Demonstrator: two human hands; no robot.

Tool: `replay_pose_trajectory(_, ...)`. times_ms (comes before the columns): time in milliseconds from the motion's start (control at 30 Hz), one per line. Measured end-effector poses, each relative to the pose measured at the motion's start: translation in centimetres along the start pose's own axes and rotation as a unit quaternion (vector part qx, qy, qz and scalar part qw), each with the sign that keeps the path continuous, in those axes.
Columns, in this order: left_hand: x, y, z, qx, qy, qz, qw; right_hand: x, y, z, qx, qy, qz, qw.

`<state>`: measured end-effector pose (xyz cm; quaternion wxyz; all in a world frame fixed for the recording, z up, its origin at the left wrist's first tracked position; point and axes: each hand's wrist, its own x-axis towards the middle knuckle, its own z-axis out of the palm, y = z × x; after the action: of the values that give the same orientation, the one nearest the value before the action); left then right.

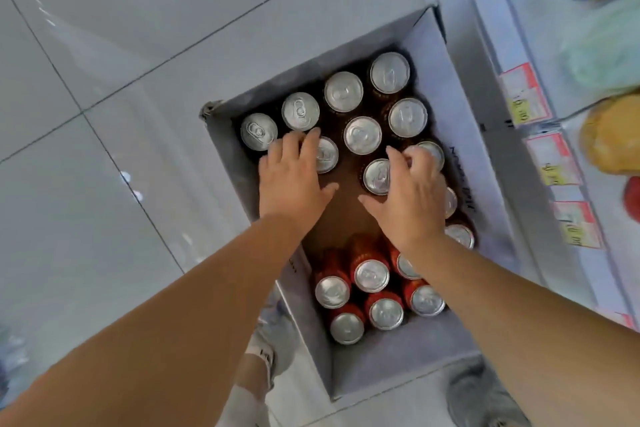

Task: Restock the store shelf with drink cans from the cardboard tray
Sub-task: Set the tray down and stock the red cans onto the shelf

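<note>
**Cans (362, 134) upright right under both hands: seventeen counted**

Nearest me, six red cans (371, 276) huddle at the close end of the cardboard tray (398, 367), which sits on the tiled floor (104, 80). Past them I see a bare brown patch of tray bottom, and both hands hang over it.

The left hand (294, 180) is spread flat and holds nothing. Its fingers (310, 146) lie across the rim of one silver top (327, 158).

The right hand (415, 198) has its fingers (394, 158) bent down over another top (375, 177). The thumb is splayed to the near side, so I judge it has not yet closed on the can.

Each target stands directly below and just ahead of its own hand's fingertips. The long axis is vertical and the lid faces up, so a straight drop and wrap should do.

Beyond the hands I count eleven more cans; whether one hides under the left palm I cannot tell.

Farthest, to the right, runs the shelf (502, 35) with three plain price tags (524, 94).
</note>
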<state>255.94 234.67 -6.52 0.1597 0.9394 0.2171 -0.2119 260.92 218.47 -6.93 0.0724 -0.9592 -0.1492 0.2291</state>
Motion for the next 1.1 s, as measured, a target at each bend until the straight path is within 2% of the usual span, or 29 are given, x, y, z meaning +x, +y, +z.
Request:
replay_pose_trajectory(100, 1.0, -0.1, 1.5, 0.015, 0.035, -0.006, 0.999, 0.9, 0.0, 1.4, -0.043, 0.034, -0.011, 0.998)
replay_pose_trajectory(233, 1.2, -0.1, 2.2, -0.002, 0.089, -0.005, 0.996, 1.4, 0.4, 1.9, -0.035, 0.059, -0.027, 0.997)
replay_pose_trajectory(400, -0.6, 0.2, -0.2, -0.077, 0.025, 0.016, 0.997, -0.3, 0.9, -1.2, 0.029, 0.015, -0.068, 0.997)
replay_pose_trajectory(467, -2.4, 0.7, -2.9, -0.1, 0.017, 0.033, 0.994, -2.4, 0.7, -4.1, 0.105, -0.013, -0.044, 0.993)
replay_pose_trajectory(567, -5.9, 1.9, -9.5, -0.149, 0.018, 0.036, 0.988, -6.3, 0.0, -11.1, 0.219, -0.025, 0.016, 0.975)
replay_pose_trajectory(667, -10.1, 4.4, -18.2, -0.242, 0.004, 0.032, 0.97, -10.7, -1.5, -20.0, 0.265, -0.008, 0.043, 0.963)
replay_pose_trajectory(833, -18.6, 10.5, -36.1, -0.348, 0.012, 0.083, 0.934, -18.8, -4.6, -38.2, 0.325, 0.08, 0.032, 0.942)
replay_pose_trajectory(1000, -27.3, 16.1, -51.7, -0.383, 0.091, 0.157, 0.906, -27.7, -6.9, -55.4, 0.377, 0.181, 0.034, 0.908)
replay_pose_trajectory(1100, -32.1, 20.0, -58.6, -0.425, 0.119, 0.211, 0.872, -33.2, -7.6, -63.5, 0.4, 0.25, 0.029, 0.881)
